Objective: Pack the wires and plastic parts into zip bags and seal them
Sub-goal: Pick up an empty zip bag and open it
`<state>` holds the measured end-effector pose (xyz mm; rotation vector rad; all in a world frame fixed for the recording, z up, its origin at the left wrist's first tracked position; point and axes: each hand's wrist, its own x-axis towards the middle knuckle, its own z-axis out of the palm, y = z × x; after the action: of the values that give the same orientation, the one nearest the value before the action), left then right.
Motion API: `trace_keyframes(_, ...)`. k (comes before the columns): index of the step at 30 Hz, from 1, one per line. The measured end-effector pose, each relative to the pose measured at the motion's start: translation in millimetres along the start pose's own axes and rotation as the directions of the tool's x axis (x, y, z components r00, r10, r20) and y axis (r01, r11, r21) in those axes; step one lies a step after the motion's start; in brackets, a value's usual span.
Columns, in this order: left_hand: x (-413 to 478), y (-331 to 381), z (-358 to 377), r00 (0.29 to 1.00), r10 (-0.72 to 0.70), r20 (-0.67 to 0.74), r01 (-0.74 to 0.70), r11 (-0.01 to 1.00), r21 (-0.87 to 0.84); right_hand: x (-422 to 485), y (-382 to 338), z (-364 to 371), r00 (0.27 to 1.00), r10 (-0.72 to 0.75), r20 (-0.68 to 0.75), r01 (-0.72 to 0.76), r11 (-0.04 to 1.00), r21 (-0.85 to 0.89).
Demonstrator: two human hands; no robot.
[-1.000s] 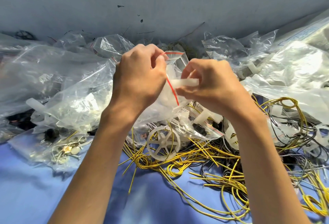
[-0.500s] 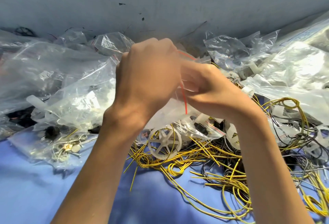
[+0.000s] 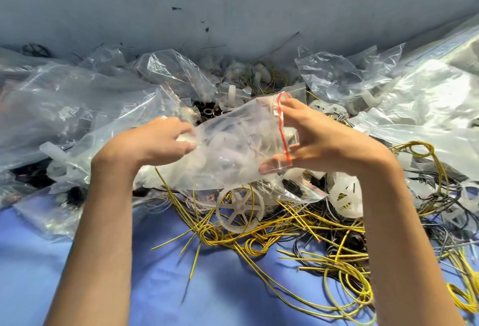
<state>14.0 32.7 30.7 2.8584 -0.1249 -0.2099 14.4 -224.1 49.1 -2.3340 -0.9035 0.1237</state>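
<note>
A clear zip bag [image 3: 233,149] with a red seal line lies sideways between my hands, above the pile, with white plastic parts inside. My left hand [image 3: 153,141] holds its closed bottom end, fingers curled on the plastic. My right hand [image 3: 318,139] holds the mouth end, thumb under the red strip and fingers over it. Below lies a tangle of yellow wires [image 3: 298,237] and black wires [image 3: 440,196] with a white spoked wheel [image 3: 239,210] among them.
Several clear plastic bags [image 3: 77,108] are heaped on the left and more bags [image 3: 420,97] on the right, some with parts inside. White plastic pieces [image 3: 344,196] lie among the wires. Blue cloth [image 3: 181,287] covers the table; a grey wall [image 3: 233,2] stands behind.
My hands were close together at the bag's mouth, the right one pushing a white part in. They have moved apart; the bag now lies stretched sideways between them.
</note>
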Motion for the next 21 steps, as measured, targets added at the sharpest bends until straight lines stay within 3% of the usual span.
trace_keyframes(2, -2.2, -1.4, 3.3, 0.996, -0.002, 0.087, 0.001, 1.0, 0.01, 0.0, 2.4, 0.8, 0.999, 0.008, 0.035, -0.007, 0.999, -0.037)
trace_keyframes(9, -31.2, 4.8, -26.5, 0.988, 0.0, -0.152, 0.005, 1.0, 0.03, -4.5, 4.9, -5.4, 0.993, 0.011, 0.116, -0.018, 0.998, 0.065)
trace_keyframes(13, -61.7, 4.3, -39.6, 0.999, -0.029, -0.036, 0.032, 0.996, 0.081, -8.5, 2.9, -7.4, 0.964, -0.022, 0.265, -0.039, 0.974, 0.223)
trace_keyframes(17, -59.1, 16.8, -39.3, 0.995, -0.082, 0.058, 0.078, 0.995, 0.06, -0.2, 4.5, -1.5, 0.94, 0.058, 0.336, -0.016, 0.992, -0.125)
trace_keyframes(21, -47.7, 31.1, -29.2, 0.987, -0.045, 0.154, 0.048, 0.999, -0.013, -3.2, -2.7, -1.8, 0.949, 0.031, 0.314, -0.056, 0.996, 0.072)
